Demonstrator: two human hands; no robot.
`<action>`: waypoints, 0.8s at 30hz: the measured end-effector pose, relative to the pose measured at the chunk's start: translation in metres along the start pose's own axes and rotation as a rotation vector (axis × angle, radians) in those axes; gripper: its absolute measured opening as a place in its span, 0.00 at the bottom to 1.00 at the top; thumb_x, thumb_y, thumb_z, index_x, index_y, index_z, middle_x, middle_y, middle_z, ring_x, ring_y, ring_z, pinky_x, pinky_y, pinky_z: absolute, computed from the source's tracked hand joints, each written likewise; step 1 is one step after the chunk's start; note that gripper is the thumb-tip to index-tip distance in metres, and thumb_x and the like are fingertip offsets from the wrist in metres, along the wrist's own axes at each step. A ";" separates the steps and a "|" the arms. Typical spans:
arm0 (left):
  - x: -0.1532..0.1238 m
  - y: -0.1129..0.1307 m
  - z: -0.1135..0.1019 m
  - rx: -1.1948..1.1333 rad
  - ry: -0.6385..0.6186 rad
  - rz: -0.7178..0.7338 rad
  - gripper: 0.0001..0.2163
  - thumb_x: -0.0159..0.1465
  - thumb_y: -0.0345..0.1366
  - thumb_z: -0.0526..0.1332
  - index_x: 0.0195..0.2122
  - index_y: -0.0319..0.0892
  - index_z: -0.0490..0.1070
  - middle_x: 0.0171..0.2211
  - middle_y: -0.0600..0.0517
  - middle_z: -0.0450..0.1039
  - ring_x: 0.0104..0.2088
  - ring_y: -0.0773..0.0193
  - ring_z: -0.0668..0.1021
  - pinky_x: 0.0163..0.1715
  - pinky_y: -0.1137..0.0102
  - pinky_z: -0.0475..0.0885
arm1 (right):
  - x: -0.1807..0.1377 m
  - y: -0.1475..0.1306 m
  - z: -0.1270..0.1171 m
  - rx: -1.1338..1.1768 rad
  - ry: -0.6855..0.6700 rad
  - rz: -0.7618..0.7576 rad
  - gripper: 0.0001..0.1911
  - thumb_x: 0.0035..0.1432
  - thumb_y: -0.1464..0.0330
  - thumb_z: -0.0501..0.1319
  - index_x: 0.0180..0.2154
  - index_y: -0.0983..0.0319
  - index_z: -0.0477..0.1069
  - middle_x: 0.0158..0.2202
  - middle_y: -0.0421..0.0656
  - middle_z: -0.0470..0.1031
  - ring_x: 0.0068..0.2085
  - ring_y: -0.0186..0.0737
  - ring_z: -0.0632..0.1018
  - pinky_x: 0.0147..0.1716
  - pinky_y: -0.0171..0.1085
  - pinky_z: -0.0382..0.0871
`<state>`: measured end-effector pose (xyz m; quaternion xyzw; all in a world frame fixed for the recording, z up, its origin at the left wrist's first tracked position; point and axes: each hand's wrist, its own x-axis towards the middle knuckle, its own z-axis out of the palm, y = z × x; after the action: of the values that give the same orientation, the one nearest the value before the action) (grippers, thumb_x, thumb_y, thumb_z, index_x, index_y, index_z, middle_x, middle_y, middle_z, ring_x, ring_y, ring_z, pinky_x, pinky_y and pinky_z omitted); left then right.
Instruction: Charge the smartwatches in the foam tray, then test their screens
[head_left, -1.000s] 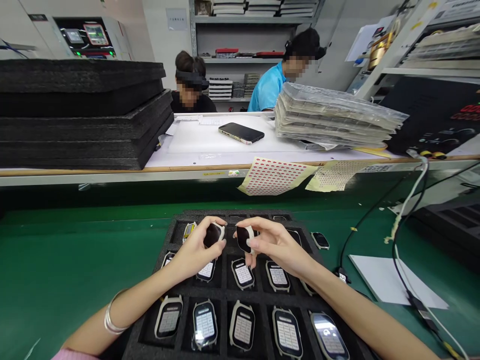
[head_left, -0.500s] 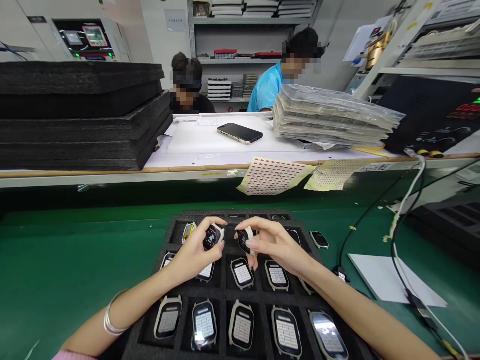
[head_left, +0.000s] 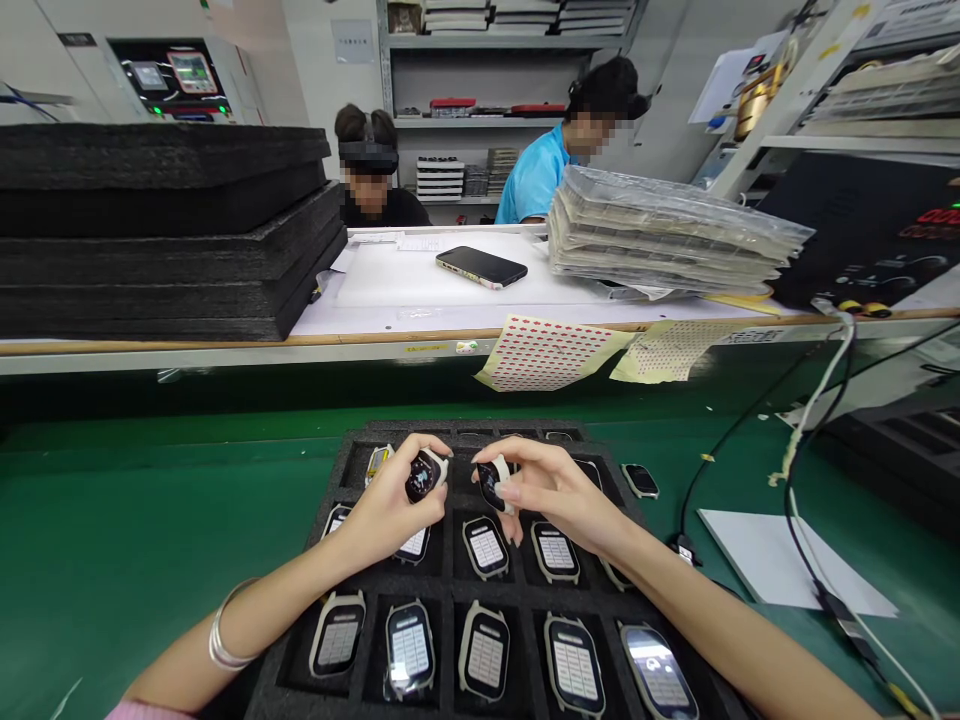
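My left hand grips a smartwatch with a pale case and a dark, glossy face, holding it above the upper row of a black foam tray. My right hand pinches a second pale-cased smartwatch between fingers and thumb, close to the first, with a small gap between them. Below them, several watches with keypad-printed film lie in the tray's cut-out pockets. My hands hide part of the upper pockets.
A loose watch lies on the green bench mat right of the tray. Further right are black cables and a white sheet. Beyond stand foam stacks, a phone, wrapped packs and two co-workers.
Both watches have rotated in my fingers, and the left one now shows a patterned face. The hands have drawn slightly closer, and the co-worker across the bench has raised their head.
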<state>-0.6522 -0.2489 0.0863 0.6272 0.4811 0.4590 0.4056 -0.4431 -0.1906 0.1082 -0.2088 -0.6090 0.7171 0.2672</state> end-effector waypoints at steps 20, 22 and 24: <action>-0.001 0.000 -0.001 -0.005 -0.034 0.001 0.14 0.60 0.27 0.56 0.46 0.46 0.60 0.35 0.56 0.63 0.32 0.66 0.68 0.32 0.74 0.62 | 0.000 0.000 0.002 0.022 0.007 -0.007 0.16 0.57 0.69 0.65 0.46 0.66 0.68 0.19 0.38 0.74 0.19 0.34 0.75 0.20 0.31 0.72; -0.001 0.000 -0.001 -0.009 -0.033 0.001 0.14 0.60 0.28 0.56 0.46 0.46 0.60 0.35 0.56 0.63 0.31 0.66 0.67 0.31 0.74 0.62 | 0.000 0.000 0.002 0.024 0.009 -0.013 0.16 0.57 0.69 0.65 0.46 0.66 0.68 0.19 0.38 0.74 0.19 0.34 0.75 0.20 0.31 0.72; -0.001 -0.001 -0.001 0.009 -0.028 0.011 0.13 0.59 0.26 0.56 0.45 0.45 0.61 0.34 0.56 0.63 0.32 0.66 0.67 0.31 0.74 0.61 | 0.000 -0.001 0.002 0.017 0.001 -0.010 0.15 0.57 0.69 0.65 0.46 0.66 0.69 0.19 0.39 0.74 0.19 0.34 0.75 0.20 0.31 0.72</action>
<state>-0.6534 -0.2496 0.0858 0.6380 0.4738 0.4505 0.4068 -0.4439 -0.1924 0.1092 -0.2036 -0.6038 0.7208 0.2728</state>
